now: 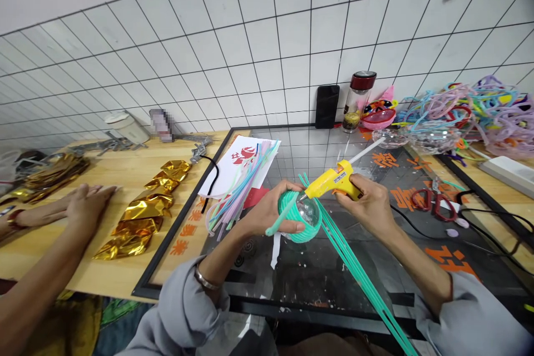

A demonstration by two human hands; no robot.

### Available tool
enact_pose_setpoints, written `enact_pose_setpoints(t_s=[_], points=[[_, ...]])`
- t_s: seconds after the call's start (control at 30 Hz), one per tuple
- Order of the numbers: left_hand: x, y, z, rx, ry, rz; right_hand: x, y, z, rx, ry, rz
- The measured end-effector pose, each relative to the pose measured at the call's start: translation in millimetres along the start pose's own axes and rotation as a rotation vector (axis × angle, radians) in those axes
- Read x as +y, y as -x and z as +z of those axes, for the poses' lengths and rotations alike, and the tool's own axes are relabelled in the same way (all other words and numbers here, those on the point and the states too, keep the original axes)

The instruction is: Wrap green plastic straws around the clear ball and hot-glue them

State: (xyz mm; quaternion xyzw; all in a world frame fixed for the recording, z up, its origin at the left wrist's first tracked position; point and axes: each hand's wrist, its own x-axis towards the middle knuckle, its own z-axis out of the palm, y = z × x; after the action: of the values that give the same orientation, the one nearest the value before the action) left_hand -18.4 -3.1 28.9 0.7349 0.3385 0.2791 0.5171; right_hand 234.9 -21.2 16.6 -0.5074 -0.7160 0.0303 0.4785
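My left hand is closed around a clear ball partly wrapped in teal pipe cleaner, thumb pressing a teal strand against it. My right hand grips a yellow hot glue gun, its nozzle touching the top of the ball. Several long teal pipe cleaners trail from the ball down toward the lower right over the dark glass mat.
Another person's hands rest on the wooden table at left beside gold foil pieces. Pastel pipe cleaners lie on white paper. Red scissors, cables, a jar, a phone and a heap of coloured pipe cleaners stand right and back.
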Motion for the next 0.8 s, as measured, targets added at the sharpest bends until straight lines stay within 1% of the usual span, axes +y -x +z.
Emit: enact_pose_setpoints(t_s=[0.13,0.27,0.47,0.6,0.8], points=[[-0.6,-0.4,-0.1,0.001,-0.009,0.021,-1.2,-2.1,-2.2,-0.029,-0.014,-0.008],[-0.7,-0.1,-0.2,0.004,-0.017,0.028,-2.3,-2.1,-2.0,-0.017,-0.017,-0.002],[0.9,0.7,-0.1,0.001,-0.026,0.000,-0.9,-0.3,0.5,0.021,0.002,0.002],[1.9,0.2,-0.3,0.003,-0.051,0.005,-0.8,-1.5,-0.5,0.017,0.006,-0.009],[0.2,-1.0,-0.6,-0.012,-0.028,0.050,-1.7,-4.1,-4.6,-0.054,-0.009,-0.025]])
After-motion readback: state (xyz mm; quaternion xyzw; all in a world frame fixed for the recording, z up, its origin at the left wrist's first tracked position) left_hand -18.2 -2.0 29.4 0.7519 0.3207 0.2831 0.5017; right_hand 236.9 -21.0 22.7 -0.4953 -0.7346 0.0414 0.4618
